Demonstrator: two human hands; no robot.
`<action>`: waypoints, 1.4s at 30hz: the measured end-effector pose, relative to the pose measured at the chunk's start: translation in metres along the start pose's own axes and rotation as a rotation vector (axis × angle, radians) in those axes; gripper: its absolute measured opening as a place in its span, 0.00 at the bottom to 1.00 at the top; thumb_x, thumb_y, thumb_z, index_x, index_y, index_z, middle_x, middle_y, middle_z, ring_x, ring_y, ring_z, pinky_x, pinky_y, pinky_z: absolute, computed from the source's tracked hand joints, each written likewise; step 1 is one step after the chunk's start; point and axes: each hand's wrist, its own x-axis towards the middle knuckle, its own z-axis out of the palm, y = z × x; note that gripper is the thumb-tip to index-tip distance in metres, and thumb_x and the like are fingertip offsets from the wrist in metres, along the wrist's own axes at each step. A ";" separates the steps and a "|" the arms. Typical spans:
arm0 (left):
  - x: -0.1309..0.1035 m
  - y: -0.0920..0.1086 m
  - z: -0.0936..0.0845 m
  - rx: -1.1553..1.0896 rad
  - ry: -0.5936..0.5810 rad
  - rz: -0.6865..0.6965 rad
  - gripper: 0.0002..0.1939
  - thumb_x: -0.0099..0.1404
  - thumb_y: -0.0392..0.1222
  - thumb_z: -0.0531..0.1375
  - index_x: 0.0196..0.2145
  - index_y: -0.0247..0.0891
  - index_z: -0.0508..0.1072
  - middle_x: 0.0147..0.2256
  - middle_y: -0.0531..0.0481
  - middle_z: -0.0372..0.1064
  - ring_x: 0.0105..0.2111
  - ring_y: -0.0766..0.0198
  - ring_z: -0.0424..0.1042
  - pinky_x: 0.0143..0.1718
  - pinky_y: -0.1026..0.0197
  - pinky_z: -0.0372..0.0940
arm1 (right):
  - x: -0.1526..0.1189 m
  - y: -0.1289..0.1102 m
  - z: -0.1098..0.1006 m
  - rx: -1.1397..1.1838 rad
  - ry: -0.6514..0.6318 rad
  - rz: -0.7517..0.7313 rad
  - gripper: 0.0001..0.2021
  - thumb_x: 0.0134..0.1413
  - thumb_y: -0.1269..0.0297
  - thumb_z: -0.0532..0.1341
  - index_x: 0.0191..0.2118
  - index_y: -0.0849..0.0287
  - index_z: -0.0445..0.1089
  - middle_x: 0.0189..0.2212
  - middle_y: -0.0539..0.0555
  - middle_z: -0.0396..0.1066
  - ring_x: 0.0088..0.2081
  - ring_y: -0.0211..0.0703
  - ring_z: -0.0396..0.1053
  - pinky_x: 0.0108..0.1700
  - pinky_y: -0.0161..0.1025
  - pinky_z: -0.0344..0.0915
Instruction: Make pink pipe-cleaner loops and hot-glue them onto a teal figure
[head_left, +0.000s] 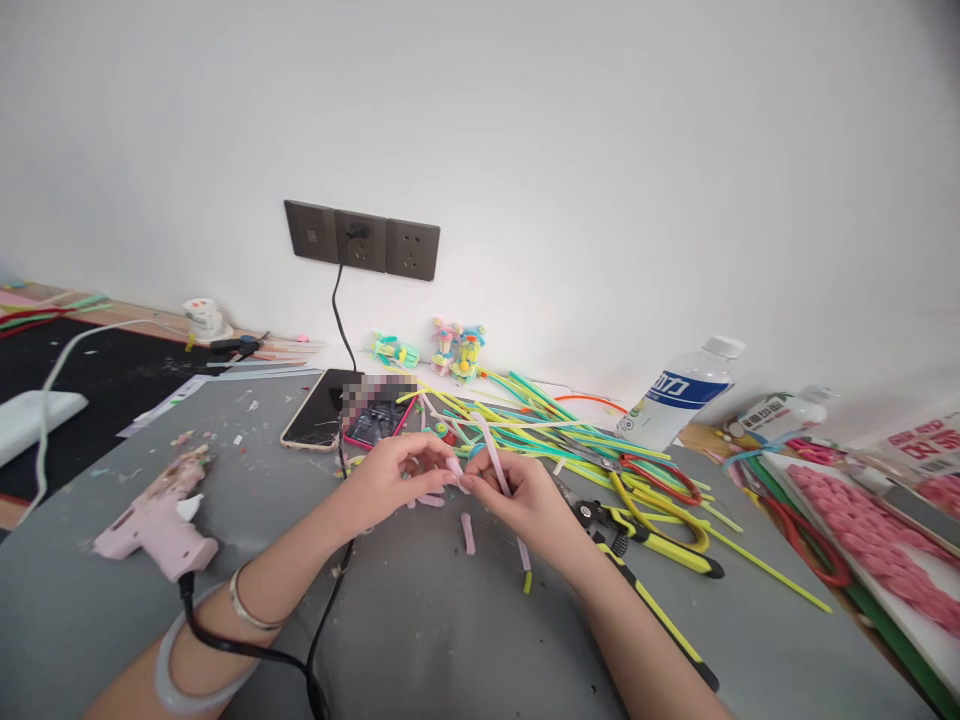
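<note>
My left hand (401,472) pinches a small pale pink piece (456,470) between thumb and fingertips. Close against it, my right hand (517,495) has its thumb and index finger closed at the lower end of the same piece. A long pale pink strip (492,450) passes through the right hand's fingers, its lower end hanging below the palm. On the grey mat under the hands lies a short pink piece (468,534), and a tiny yellow-green piece (527,582) is near the strip's lower end. More pink bits lie behind the fingers.
A pink glue gun (161,530) lies left, its black cord under my left forearm. Behind are two phones (322,410) and small colourful figures (457,350). Fuzzy sticks (540,410), scissors (660,480), yellow-black pliers (652,540) and a bottle (675,395) are at right.
</note>
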 end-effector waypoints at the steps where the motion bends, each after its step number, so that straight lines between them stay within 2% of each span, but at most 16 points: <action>1: 0.001 0.000 -0.002 0.090 0.026 0.020 0.10 0.66 0.46 0.60 0.39 0.37 0.76 0.35 0.49 0.74 0.30 0.64 0.70 0.28 0.65 0.62 | 0.001 0.000 -0.001 0.024 0.023 0.002 0.15 0.58 0.52 0.62 0.29 0.59 0.68 0.17 0.42 0.47 0.21 0.34 0.45 0.25 0.35 0.44; 3: 0.002 -0.002 -0.006 0.261 0.055 0.066 0.12 0.68 0.47 0.58 0.37 0.37 0.77 0.32 0.50 0.74 0.28 0.64 0.68 0.29 0.64 0.60 | 0.002 0.000 -0.004 0.071 0.082 0.005 0.16 0.57 0.50 0.62 0.30 0.59 0.67 0.16 0.41 0.47 0.20 0.34 0.44 0.25 0.35 0.44; 5: 0.003 -0.004 -0.009 0.377 -0.002 0.117 0.14 0.69 0.46 0.57 0.31 0.37 0.77 0.28 0.51 0.72 0.28 0.64 0.68 0.30 0.64 0.59 | 0.003 0.000 -0.006 0.108 0.129 0.011 0.17 0.56 0.48 0.63 0.30 0.58 0.67 0.16 0.41 0.47 0.20 0.34 0.44 0.24 0.35 0.44; 7: 0.003 -0.005 -0.010 0.443 -0.091 0.150 0.14 0.69 0.44 0.57 0.28 0.37 0.76 0.28 0.51 0.71 0.28 0.64 0.68 0.31 0.64 0.59 | 0.003 -0.001 -0.007 0.126 0.152 0.016 0.18 0.55 0.46 0.63 0.29 0.58 0.66 0.16 0.41 0.48 0.20 0.34 0.44 0.24 0.35 0.44; 11: 0.002 -0.007 -0.010 0.515 -0.187 0.196 0.08 0.67 0.39 0.59 0.32 0.39 0.79 0.35 0.48 0.72 0.34 0.61 0.71 0.35 0.62 0.62 | 0.002 -0.001 -0.007 0.126 0.154 0.010 0.19 0.55 0.47 0.63 0.29 0.59 0.66 0.16 0.41 0.48 0.20 0.34 0.44 0.24 0.35 0.44; 14: 0.001 -0.008 -0.010 0.541 -0.245 0.253 0.05 0.63 0.35 0.62 0.33 0.40 0.79 0.36 0.48 0.71 0.36 0.60 0.71 0.37 0.62 0.63 | 0.002 -0.001 -0.006 0.118 0.157 -0.004 0.18 0.56 0.47 0.63 0.29 0.59 0.67 0.16 0.41 0.47 0.20 0.34 0.44 0.24 0.35 0.44; 20: -0.001 -0.008 -0.010 0.581 -0.261 0.284 0.13 0.58 0.25 0.57 0.31 0.40 0.77 0.37 0.48 0.71 0.39 0.59 0.70 0.38 0.63 0.63 | 0.002 -0.001 -0.007 0.126 0.155 0.006 0.18 0.56 0.47 0.63 0.29 0.59 0.66 0.16 0.41 0.47 0.20 0.34 0.44 0.24 0.36 0.44; 23: 0.000 -0.007 -0.013 0.548 -0.223 0.266 0.14 0.59 0.25 0.54 0.31 0.39 0.76 0.38 0.47 0.72 0.37 0.60 0.71 0.36 0.63 0.62 | 0.001 0.000 -0.007 0.130 0.154 0.004 0.19 0.56 0.47 0.63 0.29 0.58 0.66 0.17 0.41 0.47 0.20 0.33 0.43 0.24 0.35 0.43; 25: 0.001 -0.006 -0.018 0.546 -0.152 0.232 0.13 0.61 0.27 0.52 0.32 0.39 0.75 0.37 0.47 0.73 0.36 0.60 0.71 0.37 0.62 0.62 | 0.001 0.000 -0.008 0.129 0.161 0.002 0.19 0.56 0.46 0.63 0.30 0.58 0.65 0.17 0.41 0.46 0.20 0.33 0.43 0.24 0.35 0.43; 27: 0.003 -0.005 -0.023 0.578 -0.059 0.156 0.11 0.62 0.29 0.52 0.33 0.38 0.73 0.34 0.48 0.73 0.35 0.60 0.71 0.35 0.63 0.61 | 0.001 0.001 -0.009 0.131 0.172 0.002 0.19 0.56 0.46 0.62 0.30 0.58 0.65 0.17 0.41 0.46 0.20 0.33 0.43 0.23 0.35 0.42; 29: 0.004 -0.005 -0.027 0.582 -0.007 0.050 0.10 0.63 0.31 0.50 0.31 0.39 0.70 0.30 0.51 0.72 0.29 0.62 0.69 0.30 0.64 0.58 | 0.001 0.001 -0.009 0.134 0.183 0.003 0.19 0.56 0.45 0.62 0.30 0.58 0.65 0.18 0.42 0.46 0.20 0.33 0.42 0.23 0.35 0.42; 32: 0.002 -0.003 -0.029 0.582 -0.029 -0.041 0.11 0.65 0.33 0.49 0.28 0.39 0.67 0.26 0.54 0.71 0.22 0.65 0.64 0.25 0.64 0.53 | 0.002 0.000 -0.009 0.142 0.190 -0.001 0.20 0.55 0.44 0.62 0.29 0.57 0.64 0.17 0.42 0.46 0.20 0.33 0.42 0.23 0.35 0.42; 37: 0.000 -0.001 -0.024 0.536 -0.080 -0.025 0.16 0.67 0.35 0.46 0.24 0.40 0.65 0.25 0.53 0.74 0.26 0.62 0.69 0.30 0.63 0.57 | 0.003 -0.002 -0.008 0.149 0.184 0.001 0.21 0.54 0.42 0.62 0.29 0.57 0.64 0.17 0.41 0.46 0.19 0.33 0.42 0.23 0.35 0.41; 42: 0.000 -0.001 -0.023 0.442 -0.098 -0.046 0.13 0.65 0.34 0.47 0.26 0.40 0.65 0.24 0.52 0.75 0.25 0.62 0.70 0.28 0.64 0.58 | 0.003 -0.002 -0.008 0.160 0.187 0.016 0.21 0.53 0.42 0.63 0.29 0.57 0.65 0.17 0.41 0.46 0.19 0.33 0.42 0.22 0.35 0.41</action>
